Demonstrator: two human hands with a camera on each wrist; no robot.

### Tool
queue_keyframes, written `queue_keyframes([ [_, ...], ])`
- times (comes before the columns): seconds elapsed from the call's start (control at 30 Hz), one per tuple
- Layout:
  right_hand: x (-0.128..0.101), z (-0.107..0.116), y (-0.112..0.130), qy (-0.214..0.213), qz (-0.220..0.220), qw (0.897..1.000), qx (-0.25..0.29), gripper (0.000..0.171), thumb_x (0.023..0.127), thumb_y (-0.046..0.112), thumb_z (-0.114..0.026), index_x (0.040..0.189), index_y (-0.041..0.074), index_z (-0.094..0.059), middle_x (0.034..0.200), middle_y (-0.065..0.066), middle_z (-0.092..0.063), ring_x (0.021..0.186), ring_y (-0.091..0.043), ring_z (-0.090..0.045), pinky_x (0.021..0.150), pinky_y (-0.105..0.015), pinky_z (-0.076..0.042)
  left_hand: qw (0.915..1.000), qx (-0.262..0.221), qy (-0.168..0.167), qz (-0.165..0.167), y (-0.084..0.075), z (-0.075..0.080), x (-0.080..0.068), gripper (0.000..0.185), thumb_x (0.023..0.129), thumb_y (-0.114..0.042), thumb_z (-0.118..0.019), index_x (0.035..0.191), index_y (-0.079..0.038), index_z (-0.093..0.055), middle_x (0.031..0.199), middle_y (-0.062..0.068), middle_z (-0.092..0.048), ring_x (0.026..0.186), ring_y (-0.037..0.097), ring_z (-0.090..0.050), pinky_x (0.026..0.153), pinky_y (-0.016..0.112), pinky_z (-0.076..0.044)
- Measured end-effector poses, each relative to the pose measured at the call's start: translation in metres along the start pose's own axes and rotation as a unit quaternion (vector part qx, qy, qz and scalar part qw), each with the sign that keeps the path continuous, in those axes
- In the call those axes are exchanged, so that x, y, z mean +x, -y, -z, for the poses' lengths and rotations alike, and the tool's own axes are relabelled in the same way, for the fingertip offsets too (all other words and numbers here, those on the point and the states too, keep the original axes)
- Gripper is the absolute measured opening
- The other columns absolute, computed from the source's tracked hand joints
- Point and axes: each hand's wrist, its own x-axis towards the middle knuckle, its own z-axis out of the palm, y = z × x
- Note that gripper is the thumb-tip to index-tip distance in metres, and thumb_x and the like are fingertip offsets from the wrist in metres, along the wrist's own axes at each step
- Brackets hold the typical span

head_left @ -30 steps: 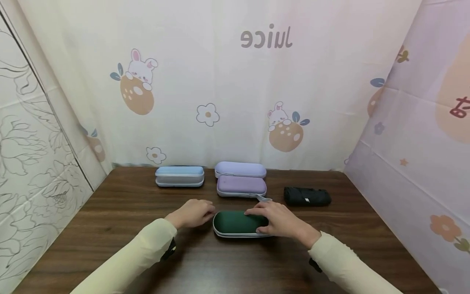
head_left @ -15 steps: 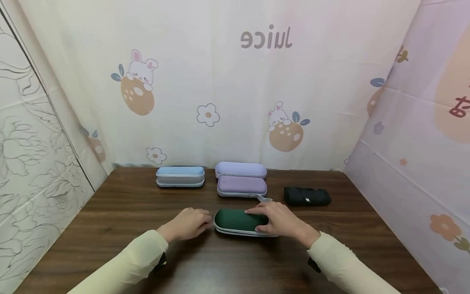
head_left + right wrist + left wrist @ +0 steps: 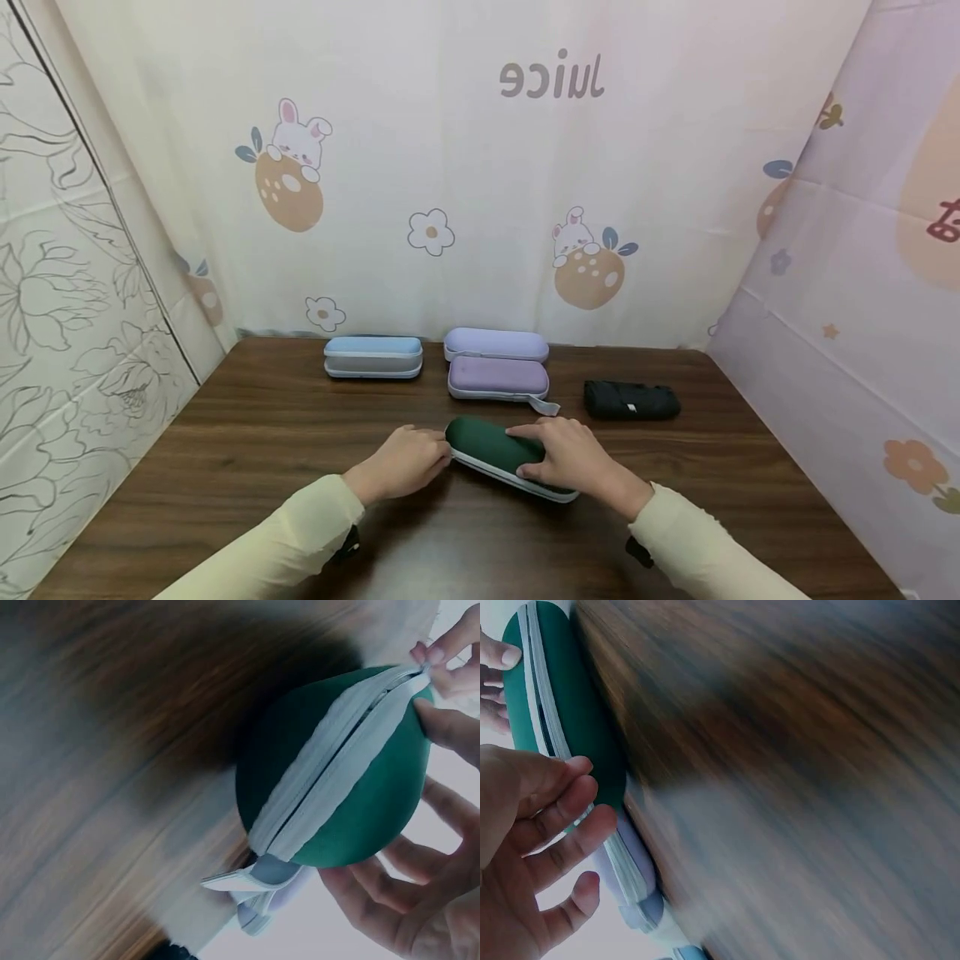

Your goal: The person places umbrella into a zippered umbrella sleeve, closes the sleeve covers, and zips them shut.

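Place: curtained-off, room type unclear | wood-grain table [image 3: 480, 554] | rabbit-print back curtain [image 3: 375, 158] | flower-sketch panel [image 3: 63, 333] left

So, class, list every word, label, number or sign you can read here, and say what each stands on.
"Juice", mirrored, on the back curtain.
Reddish sign on the right curtain: cut off, unreadable.
White tag on the black case: too small to read.
None visible on the green case.

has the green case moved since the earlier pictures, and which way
Yes: the green case has turned, its right end swinging toward the camera, judged against the darker purple case in the head view.
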Motion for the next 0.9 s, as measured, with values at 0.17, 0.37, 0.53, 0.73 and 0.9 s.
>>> queue_keyframes([
  [0.17,-0.001,-0.003,0.013,-0.012,-0.032,0.999,-0.018,0.052,0.073,0.038,-0.081,0.118,0.014,-0.068,0.086,-0.001,-0.069,0.065,-0.009,-0.058,0.053,-0.027,-0.045,0.9999,0.012,0.001,-0.009,-0.009,-0.002,0.008,0.015,0.091,-0.017,-0.064,0.076,-0.016,-0.068,0.069,-0.006,-0.055,0.067,0.01,-0.059,0.056,0.029,-0.044],
  [0.37,-0.004,0.004,0.023,0.033,-0.028,0.998,-0.044,0.052,0.082,0.043,-0.072,0.124,0.013,-0.061,0.097,-0.005,-0.064,0.073,-0.017,-0.061,0.057,-0.033,-0.048,0.9997,0.021,-0.006,-0.011,-0.012,-0.005,0.01,0.016,0.09,-0.019,-0.065,0.074,-0.017,-0.068,0.068,-0.006,-0.053,0.065,0.01,-0.058,0.053,0.027,-0.04],
  [0.53,0.011,0.021,0.005,0.081,0.127,0.984,-0.098,0.042,0.091,0.018,-0.066,0.132,0.018,-0.055,0.117,-0.003,-0.059,0.093,-0.014,-0.06,0.067,-0.03,-0.051,0.9999,0.005,-0.007,-0.01,-0.01,-0.008,0.01,0.018,0.09,-0.018,-0.065,0.073,-0.018,-0.067,0.066,-0.007,-0.051,0.064,0.011,-0.057,0.051,0.026,-0.037],
  [0.73,0.032,0.025,-0.003,0.11,0.336,0.898,-0.262,0.063,0.084,0.008,-0.071,0.139,0.029,-0.05,0.145,-0.001,-0.043,0.132,-0.023,-0.041,0.1,-0.038,-0.04,0.9999,0.0,0.009,-0.006,-0.007,-0.008,0.012,0.015,0.091,-0.02,-0.064,0.077,-0.018,-0.069,0.069,-0.008,-0.053,0.067,0.01,-0.058,0.054,0.026,-0.042],
  [0.9,0.044,0.028,0.005,0.139,0.375,0.864,-0.307,0.059,0.084,0.011,-0.072,0.138,0.025,-0.053,0.145,0.0,-0.044,0.134,-0.02,-0.038,0.104,-0.035,-0.035,0.9998,-0.006,0.019,0.004,-0.001,-0.005,0.015,0.012,0.092,-0.019,-0.064,0.081,-0.017,-0.071,0.073,-0.006,-0.059,0.069,0.011,-0.06,0.054,0.026,-0.042],
])
